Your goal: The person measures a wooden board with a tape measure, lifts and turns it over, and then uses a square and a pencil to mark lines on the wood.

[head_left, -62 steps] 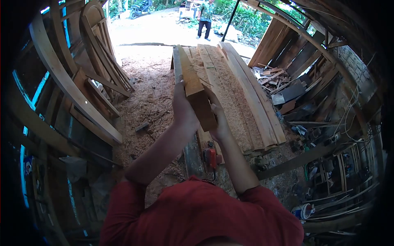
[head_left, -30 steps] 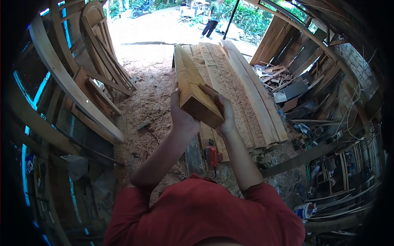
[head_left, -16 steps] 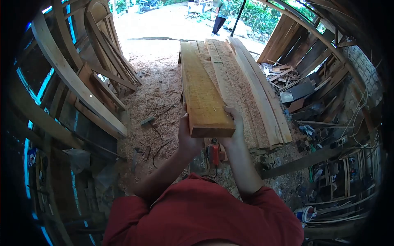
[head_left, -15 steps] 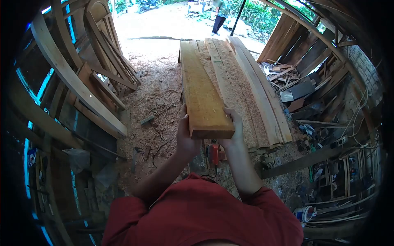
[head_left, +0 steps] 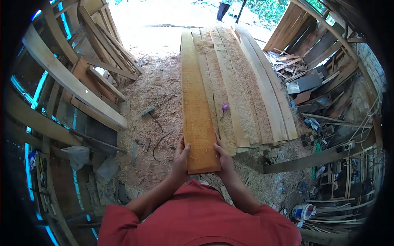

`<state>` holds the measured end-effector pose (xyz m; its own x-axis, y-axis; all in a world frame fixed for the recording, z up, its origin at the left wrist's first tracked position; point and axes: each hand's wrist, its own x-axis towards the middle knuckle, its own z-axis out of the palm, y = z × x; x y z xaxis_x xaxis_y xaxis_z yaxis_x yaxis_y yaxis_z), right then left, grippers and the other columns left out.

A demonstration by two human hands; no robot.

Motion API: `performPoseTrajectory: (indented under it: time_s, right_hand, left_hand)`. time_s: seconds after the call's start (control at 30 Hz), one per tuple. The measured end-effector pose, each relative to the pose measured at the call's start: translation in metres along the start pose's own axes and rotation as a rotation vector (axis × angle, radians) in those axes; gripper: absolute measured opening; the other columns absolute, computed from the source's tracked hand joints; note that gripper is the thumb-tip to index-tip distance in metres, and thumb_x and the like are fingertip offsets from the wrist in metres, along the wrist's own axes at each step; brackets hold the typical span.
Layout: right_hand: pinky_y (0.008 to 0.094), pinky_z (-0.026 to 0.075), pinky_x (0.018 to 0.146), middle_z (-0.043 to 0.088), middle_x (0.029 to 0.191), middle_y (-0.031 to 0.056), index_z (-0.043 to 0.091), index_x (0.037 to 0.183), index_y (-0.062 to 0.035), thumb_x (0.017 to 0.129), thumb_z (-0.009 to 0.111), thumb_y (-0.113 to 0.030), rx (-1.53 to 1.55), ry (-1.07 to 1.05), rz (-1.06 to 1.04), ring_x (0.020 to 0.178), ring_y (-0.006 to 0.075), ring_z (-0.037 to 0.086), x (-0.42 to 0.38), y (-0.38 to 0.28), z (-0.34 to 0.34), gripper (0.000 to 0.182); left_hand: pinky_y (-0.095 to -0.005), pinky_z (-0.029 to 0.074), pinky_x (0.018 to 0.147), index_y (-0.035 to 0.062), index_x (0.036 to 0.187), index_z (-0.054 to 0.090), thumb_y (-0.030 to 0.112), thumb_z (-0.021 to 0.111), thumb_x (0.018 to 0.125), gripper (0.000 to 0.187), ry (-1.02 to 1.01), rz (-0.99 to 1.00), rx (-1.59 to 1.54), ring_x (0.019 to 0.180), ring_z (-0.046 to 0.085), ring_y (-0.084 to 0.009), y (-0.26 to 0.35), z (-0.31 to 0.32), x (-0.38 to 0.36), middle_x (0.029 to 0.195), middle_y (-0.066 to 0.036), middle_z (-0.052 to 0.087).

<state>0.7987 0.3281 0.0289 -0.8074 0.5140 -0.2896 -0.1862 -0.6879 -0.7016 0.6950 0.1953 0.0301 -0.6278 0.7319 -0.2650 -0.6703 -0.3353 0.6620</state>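
A long wooden plank [head_left: 199,110] stretches away from my body, its far part along the left side of the sawdust-covered boards. Its near end is between my hands, close to my red shirt. My left hand [head_left: 179,160] grips the left edge, thumb on top. On the right edge, my right hand [head_left: 224,159] holds the plank the same way. The fingers beneath the wood are hidden. Just right of the plank, a small purple round object [head_left: 225,106] lies on the boards.
Several long boards [head_left: 262,90] lie side by side under wood shavings. A hammer-like tool [head_left: 147,111] and a cord are on the littered floor at left. Curved timbers [head_left: 74,82] lean along the left wall. Scrap wood [head_left: 287,61] is heaped at right. A person's legs [head_left: 223,11] show outside.
The plank's near end has come down and closer to my body, both hands moving with it. The purple object has come into view; the red tool below the plank no longer shows.
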Motion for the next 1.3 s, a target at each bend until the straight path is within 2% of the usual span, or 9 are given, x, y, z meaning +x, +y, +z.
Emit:
performPoseTrajectory:
  time_s: [0.1,0.43,0.63,0.7,0.83,0.9,1.1,1.23,1.3]
  right_hand:
    - [0.0352,0.035,0.119,0.039,0.162,0.0124,0.029,0.163,-0.0073,0.101,0.047,-0.010,0.031,0.053,0.009,0.145,0.0237,0.043,0.010,0.000,-0.007,0.065]
    - [0.0321,0.035,0.118,0.042,0.160,0.0103,0.032,0.162,-0.0057,0.100,0.052,-0.012,-0.121,0.084,0.014,0.144,0.0211,0.044,0.047,-0.006,-0.045,0.065]
    - [0.0319,0.033,0.118,0.043,0.159,0.0088,0.036,0.160,-0.0060,0.106,0.048,-0.016,-0.177,0.115,-0.022,0.143,0.0210,0.044,0.051,0.020,-0.063,0.056]
    - [0.0327,0.033,0.118,0.045,0.156,0.0104,0.042,0.157,-0.0035,0.109,0.047,-0.017,-0.587,0.117,-0.220,0.142,0.0205,0.044,0.056,0.037,-0.081,0.050]
    - [0.0330,0.033,0.118,0.047,0.154,0.0112,0.047,0.153,0.0002,0.108,0.049,-0.014,-0.498,0.164,-0.179,0.141,0.0200,0.045,0.053,0.067,-0.104,0.047]
    - [0.0319,0.034,0.118,0.048,0.156,0.0097,0.042,0.156,0.0004,0.106,0.049,-0.006,-0.613,0.175,-0.157,0.143,0.0178,0.044,0.057,0.082,-0.120,0.050]
    - [0.0300,0.036,0.116,0.049,0.156,0.0103,0.038,0.157,0.0015,0.103,0.048,0.002,-0.580,0.242,-0.064,0.137,0.0160,0.050,0.067,0.133,-0.158,0.055]
    - [0.0300,0.036,0.116,0.046,0.159,0.0114,0.037,0.158,0.0019,0.101,0.047,0.001,-0.628,0.290,-0.033,0.140,0.0167,0.048,0.080,0.166,-0.187,0.058]
    - [0.0318,0.032,0.119,0.044,0.160,0.0148,0.035,0.157,0.0054,0.100,0.044,-0.006,-0.563,0.328,0.061,0.145,0.0199,0.043,0.088,0.181,-0.201,0.059]
  left_hand:
    - [-0.0399,0.049,0.110,0.0064,0.160,0.026,0.016,0.044,0.109,0.055,0.026,0.004,-0.100,0.136,0.052,-0.0253,-0.010,-0.003,0.013,0.153,-0.015,0.044]
    - [-0.0366,0.047,0.111,0.0030,0.160,0.023,0.012,0.043,0.108,0.057,0.025,0.023,-0.047,0.137,0.051,-0.0240,-0.036,-0.006,0.054,0.153,-0.016,0.043]
    - [-0.0337,0.035,0.119,0.0022,0.163,0.019,0.011,0.042,0.107,0.061,0.017,0.013,0.007,0.144,0.040,-0.0217,-0.053,-0.030,0.054,0.160,-0.013,0.035]
    - [-0.0338,0.025,0.124,0.0025,0.165,0.013,0.013,0.037,0.107,0.064,-0.022,0.044,0.055,0.152,0.028,-0.0225,-0.067,-0.046,0.057,0.167,-0.013,0.025]
    - [-0.0371,0.024,0.125,0.0041,0.166,0.010,0.016,0.036,0.103,0.069,0.065,0.000,0.094,0.155,0.025,-0.0249,-0.092,-0.072,0.059,0.169,-0.014,0.019]
    - [-0.0378,0.018,0.127,0.0047,0.166,0.002,0.022,0.035,0.101,0.075,0.007,-0.019,0.196,0.158,0.016,-0.0251,-0.109,-0.091,0.062,0.173,-0.013,0.010]
    - [-0.0397,0.012,0.128,0.0048,0.166,-0.005,0.039,0.037,0.096,0.088,-0.103,0.033,0.270,0.159,0.013,-0.0261,-0.152,-0.128,0.082,0.174,-0.013,0.005]
    - [-0.0389,0.010,0.128,0.0029,0.165,-0.005,0.040,0.038,0.095,0.090,-0.041,-0.082,0.120,0.159,0.009,-0.0257,-0.207,-0.170,0.092,0.174,-0.014,0.003]
    - [-0.0411,0.006,0.127,0.0028,0.165,-0.004,0.039,0.038,0.095,0.090,-0.027,-0.090,0.226,0.159,0.006,-0.0271,-0.234,-0.197,0.103,0.174,-0.015,0.002]
